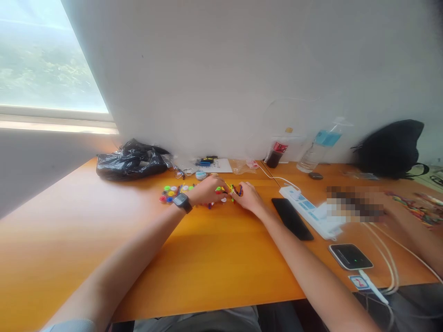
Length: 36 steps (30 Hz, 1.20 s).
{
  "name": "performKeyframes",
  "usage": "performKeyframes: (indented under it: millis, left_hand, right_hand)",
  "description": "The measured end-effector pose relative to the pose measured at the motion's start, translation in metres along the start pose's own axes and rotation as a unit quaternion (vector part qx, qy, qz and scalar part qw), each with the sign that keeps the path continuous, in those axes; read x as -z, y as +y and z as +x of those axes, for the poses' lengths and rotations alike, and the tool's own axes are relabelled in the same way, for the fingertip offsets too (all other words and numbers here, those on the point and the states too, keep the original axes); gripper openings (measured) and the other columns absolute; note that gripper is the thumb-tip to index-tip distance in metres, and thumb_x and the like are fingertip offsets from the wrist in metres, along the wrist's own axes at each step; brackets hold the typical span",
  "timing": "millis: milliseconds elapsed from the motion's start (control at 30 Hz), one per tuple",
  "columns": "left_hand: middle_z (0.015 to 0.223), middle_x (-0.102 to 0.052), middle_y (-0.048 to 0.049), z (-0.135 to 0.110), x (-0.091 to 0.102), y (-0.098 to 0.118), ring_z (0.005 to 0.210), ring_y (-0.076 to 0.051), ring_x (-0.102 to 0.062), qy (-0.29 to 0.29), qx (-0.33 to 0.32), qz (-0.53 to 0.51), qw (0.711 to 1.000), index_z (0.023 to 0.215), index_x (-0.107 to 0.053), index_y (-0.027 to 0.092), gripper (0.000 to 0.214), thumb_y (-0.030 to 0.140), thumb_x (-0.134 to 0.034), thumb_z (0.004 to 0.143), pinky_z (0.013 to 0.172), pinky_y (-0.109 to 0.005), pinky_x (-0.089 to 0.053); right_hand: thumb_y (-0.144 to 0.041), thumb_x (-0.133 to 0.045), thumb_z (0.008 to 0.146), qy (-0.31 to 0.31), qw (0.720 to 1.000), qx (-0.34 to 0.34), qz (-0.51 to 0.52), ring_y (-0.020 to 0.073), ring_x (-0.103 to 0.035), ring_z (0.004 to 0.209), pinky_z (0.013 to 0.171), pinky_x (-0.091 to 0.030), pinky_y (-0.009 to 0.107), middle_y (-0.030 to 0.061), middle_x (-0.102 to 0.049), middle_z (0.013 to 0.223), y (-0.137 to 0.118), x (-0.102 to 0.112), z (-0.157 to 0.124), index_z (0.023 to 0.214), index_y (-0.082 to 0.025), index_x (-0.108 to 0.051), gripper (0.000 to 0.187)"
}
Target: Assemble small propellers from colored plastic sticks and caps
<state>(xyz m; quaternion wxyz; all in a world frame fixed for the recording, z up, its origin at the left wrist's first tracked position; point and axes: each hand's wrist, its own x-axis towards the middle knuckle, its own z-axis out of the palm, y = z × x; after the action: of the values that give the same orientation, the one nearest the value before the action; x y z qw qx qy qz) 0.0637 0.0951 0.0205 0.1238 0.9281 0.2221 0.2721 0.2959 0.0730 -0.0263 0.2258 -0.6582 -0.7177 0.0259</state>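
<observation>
Both my hands meet at the far middle of the orange table (86, 240). My left hand (207, 190), with a black watch on its wrist, has its fingers curled over small coloured pieces. My right hand (247, 196) pinches a small assembly of coloured sticks (235, 189) between the two hands. A cluster of small round coloured pieces (171, 192) lies just left of my left hand.
A black plastic bag (131, 159) lies at the back left. A black phone (292, 217), a white power strip (308, 211), a small device on a cable (350, 256), two bottles (277, 154) and a black bag (391, 147) are to the right. Another person's arm (415, 230) reaches in there.
</observation>
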Motion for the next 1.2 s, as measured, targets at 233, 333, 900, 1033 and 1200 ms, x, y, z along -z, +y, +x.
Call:
performKeyframes:
  millis: [233,333,900,1033,1200]
  left_hand:
    - [0.098,-0.078,-0.0074,-0.003,0.019,-0.012,0.098,-0.025,-0.069,0.035,0.063,0.005,0.997,0.095,-0.078,0.02,0.016,0.026,-0.065,0.088,0.092,-0.035,-0.051]
    - [0.097,-0.079,-0.0062,-0.006,0.03,-0.022,0.092,-0.023,-0.07,0.064,0.077,0.007,0.995,0.093,-0.079,0.02,0.016,0.027,-0.065,0.089,0.089,-0.034,-0.052]
    - [0.091,-0.079,-0.0067,-0.048,0.115,-0.059,0.078,-0.02,-0.069,0.221,0.23,0.023,0.947,0.096,-0.08,0.019,0.033,0.048,-0.067,0.089,0.075,-0.031,-0.054]
    - [0.109,-0.077,-0.01,-0.089,0.099,-0.069,0.096,-0.024,-0.071,0.21,0.253,0.003,0.944,0.113,-0.075,0.018,0.044,0.054,-0.058,0.094,0.085,-0.034,-0.056]
    - [0.142,-0.063,-0.0144,-0.144,0.055,-0.078,0.131,-0.029,-0.059,0.224,0.348,-0.016,0.91,0.136,-0.061,0.018,0.058,0.059,-0.04,0.1,0.115,-0.045,-0.044]
  right_hand:
    - [-0.015,-0.061,0.09,-0.002,0.997,0.059,0.045,0.0209,-0.06,0.083,0.075,-0.046,0.031,0.007,-0.063,0.092,-0.002,-0.008,-0.001,0.098,-0.018,-0.067,0.01]
    - [-0.028,-0.062,0.095,0.032,0.994,0.088,0.057,0.025,-0.061,0.094,0.084,-0.05,0.036,0.0099,-0.065,0.1,-0.003,-0.009,-0.001,0.106,-0.018,-0.069,0.016]
    - [-0.025,-0.039,0.103,0.044,0.982,0.116,0.144,0.0263,-0.064,0.109,0.1,-0.049,0.04,0.0133,-0.071,0.113,-0.01,-0.023,-0.003,0.108,-0.019,-0.067,0.029]
    - [-0.034,-0.04,0.104,0.021,0.975,0.037,0.216,0.0258,-0.068,0.114,0.101,-0.052,0.038,0.011,-0.073,0.122,-0.008,-0.024,0.004,0.121,-0.02,-0.068,0.036]
    - [-0.044,-0.025,0.108,0.048,0.972,-0.023,0.231,0.0254,-0.065,0.123,0.102,-0.052,0.038,0.011,-0.071,0.131,-0.015,-0.028,0.019,0.133,-0.021,-0.065,0.052]
